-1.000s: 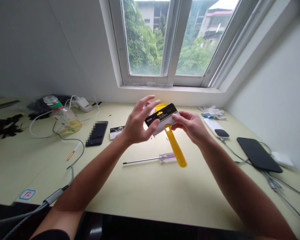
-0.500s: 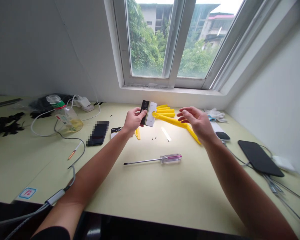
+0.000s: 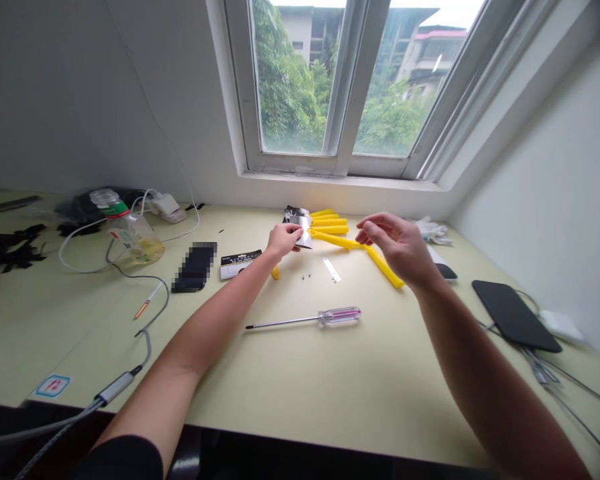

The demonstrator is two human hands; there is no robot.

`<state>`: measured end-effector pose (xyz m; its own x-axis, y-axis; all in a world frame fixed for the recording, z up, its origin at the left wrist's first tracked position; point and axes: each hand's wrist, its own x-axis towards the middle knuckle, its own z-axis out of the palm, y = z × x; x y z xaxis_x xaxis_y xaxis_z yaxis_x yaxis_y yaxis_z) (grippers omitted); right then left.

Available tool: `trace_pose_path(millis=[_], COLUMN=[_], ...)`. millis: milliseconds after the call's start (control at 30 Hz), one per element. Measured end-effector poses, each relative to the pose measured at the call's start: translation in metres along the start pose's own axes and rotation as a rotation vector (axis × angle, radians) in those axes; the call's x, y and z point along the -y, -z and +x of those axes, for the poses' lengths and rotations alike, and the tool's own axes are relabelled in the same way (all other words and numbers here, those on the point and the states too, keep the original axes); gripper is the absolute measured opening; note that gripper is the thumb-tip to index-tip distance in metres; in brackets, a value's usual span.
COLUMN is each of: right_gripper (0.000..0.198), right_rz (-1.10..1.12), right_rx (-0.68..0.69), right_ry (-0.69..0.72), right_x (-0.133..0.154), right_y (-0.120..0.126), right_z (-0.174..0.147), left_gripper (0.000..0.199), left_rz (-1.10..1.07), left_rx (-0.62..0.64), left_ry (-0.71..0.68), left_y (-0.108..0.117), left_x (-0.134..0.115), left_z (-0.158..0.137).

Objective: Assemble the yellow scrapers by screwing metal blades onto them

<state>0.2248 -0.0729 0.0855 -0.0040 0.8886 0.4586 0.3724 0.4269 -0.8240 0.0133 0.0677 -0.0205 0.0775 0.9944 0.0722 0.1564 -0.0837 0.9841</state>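
My left hand (image 3: 283, 241) reaches to the back of the table, its fingers closed on the edge of a black-and-white packaging card (image 3: 304, 237). Yellow plastic handles (image 3: 330, 227) fan out to the right of that card. My right hand (image 3: 394, 241) hovers over a yellow bar (image 3: 386, 268), with its fingers loosely bent and nothing visible in them. In front of both hands lies a screwdriver (image 3: 305, 321) with a clear and pink handle. A slim metal blade (image 3: 332, 271) and tiny screws (image 3: 306, 276) rest between the hands.
To the left are a second black-and-white packet (image 3: 237, 265), a phone (image 3: 195, 267), a bottle (image 3: 135, 233) and looping cables (image 3: 165, 300). A black pad (image 3: 515, 315) with cords and white gloves (image 3: 434, 231) occupy the right side. The window wall borders the back.
My left hand has moved right and away from me, lowering the raised card to the yellow handles at the back. My right hand has barely moved, its fingers slightly more curled.
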Motion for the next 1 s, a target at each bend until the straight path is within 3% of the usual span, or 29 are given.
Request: trace_pose_path(millis=[100,233,367,500,733,867,1000], right_gripper=[0.027,0.024,0.055,0.069,0.060,0.048,0.046], right_rz=[-0.112,-0.440,-0.740,-0.806,-0.872,-0.964,-1.027], right_rx=[0.109,0.226,0.373,0.475,0.384,0.183,0.066], right_ry=[-0.018,-0.118,-0.164,-0.258,-0.283,-0.315,-0.458], right_x=[-0.019,-0.065,-0.108,-0.130,-0.127,-0.114,-0.122], right_y=[0.003,-0.007,-0.031,-0.049,-0.050,-0.034,-0.010], right_z=[0.004,0.009,0.008,0.006,0.006,0.008,0.006], left_gripper=[0.029,0.035,0.038,0.036,0.040,0.042,0.042], left_rz=[-0.007,0.063,0.223,0.428,0.712,0.773,0.783], left_rx=[0.058,0.028,-0.015,-0.030,0.004,0.012,-0.044], left_ry=[0.053,0.082,0.080,0.053,-0.047,-0.071,-0.095], left_y=[-0.004,-0.006,-0.008,-0.002,0.004,0.003,0.008], left_x=[0.000,0.010,0.021,0.022,0.011,0.008,0.004], left_z=[0.011,0.020,0.024,0.023,0.014,0.006,-0.005])
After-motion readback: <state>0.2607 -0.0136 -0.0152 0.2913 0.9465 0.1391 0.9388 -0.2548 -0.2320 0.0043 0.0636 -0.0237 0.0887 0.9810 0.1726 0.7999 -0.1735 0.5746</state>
